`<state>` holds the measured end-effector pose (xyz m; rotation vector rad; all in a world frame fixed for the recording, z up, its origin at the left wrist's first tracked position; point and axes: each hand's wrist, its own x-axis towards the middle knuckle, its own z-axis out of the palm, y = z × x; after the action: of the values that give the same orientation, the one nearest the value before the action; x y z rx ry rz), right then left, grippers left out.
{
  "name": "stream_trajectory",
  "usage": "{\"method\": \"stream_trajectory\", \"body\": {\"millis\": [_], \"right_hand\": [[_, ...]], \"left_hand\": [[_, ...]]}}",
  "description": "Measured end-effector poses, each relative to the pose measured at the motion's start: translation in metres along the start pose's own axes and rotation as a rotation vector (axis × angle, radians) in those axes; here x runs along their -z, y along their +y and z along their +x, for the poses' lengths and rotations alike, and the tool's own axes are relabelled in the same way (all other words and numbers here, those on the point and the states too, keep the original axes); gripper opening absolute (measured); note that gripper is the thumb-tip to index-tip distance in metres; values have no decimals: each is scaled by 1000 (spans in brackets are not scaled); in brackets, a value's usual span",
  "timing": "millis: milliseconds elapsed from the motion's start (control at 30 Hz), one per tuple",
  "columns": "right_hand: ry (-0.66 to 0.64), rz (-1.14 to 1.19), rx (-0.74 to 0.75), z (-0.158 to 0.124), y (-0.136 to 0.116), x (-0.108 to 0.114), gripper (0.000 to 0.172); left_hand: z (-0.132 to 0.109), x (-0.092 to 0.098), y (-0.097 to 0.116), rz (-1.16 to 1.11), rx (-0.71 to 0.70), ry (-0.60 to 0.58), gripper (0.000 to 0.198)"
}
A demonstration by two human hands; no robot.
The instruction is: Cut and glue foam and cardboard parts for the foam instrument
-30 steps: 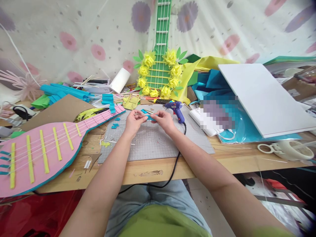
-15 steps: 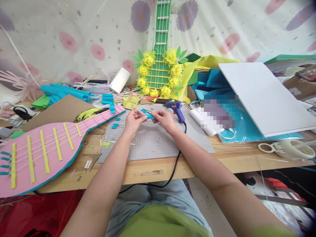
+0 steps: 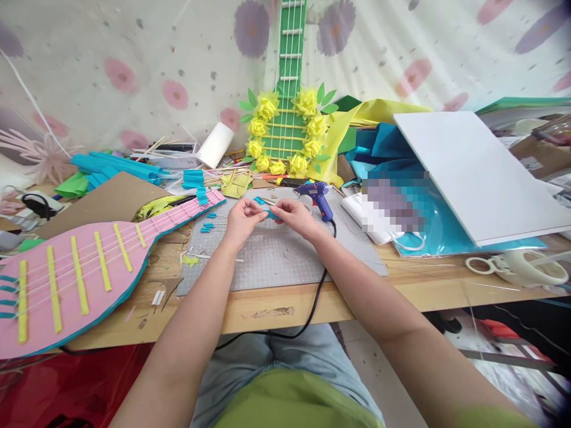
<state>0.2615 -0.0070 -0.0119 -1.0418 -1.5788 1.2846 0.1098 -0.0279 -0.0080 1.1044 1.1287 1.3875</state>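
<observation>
Blue strip (image 3: 272, 215) lies pinched between the fingers of the left hand (image 3: 244, 223) and right hand (image 3: 296, 217), over the cutting mat (image 3: 276, 258); its visible length runs roughly crosswise between them, neither hand clearly nearer.

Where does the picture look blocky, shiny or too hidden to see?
In the head view, big squares cover part of the white box; in the head view, pale shine shows on the blue packet; and, head view too, the blue piece is small and partly hidden by the left hand and right hand.
</observation>
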Motion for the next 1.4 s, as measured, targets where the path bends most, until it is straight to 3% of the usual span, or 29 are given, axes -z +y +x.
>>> {"method": "stream_trajectory", "body": {"millis": [300,500,867,1033,1400], "right_hand": [[65,30,116,2,3,-8,34],[17,36,4,3,2,1,31],[100,-443,246,-7,-7,1,17],[77,-426,274,-7,-7,1,19],[28,-361,268,-10,-13,4,21]], "left_hand": [[-3,-2,4,-48,53,-5,42],[0,0,3,-66,49,43,43],[-2,-3,3,92,70,-39,28],[-5,-3,9,77,104,-69,27],[-3,-3,5,77,129,26,23]]}}
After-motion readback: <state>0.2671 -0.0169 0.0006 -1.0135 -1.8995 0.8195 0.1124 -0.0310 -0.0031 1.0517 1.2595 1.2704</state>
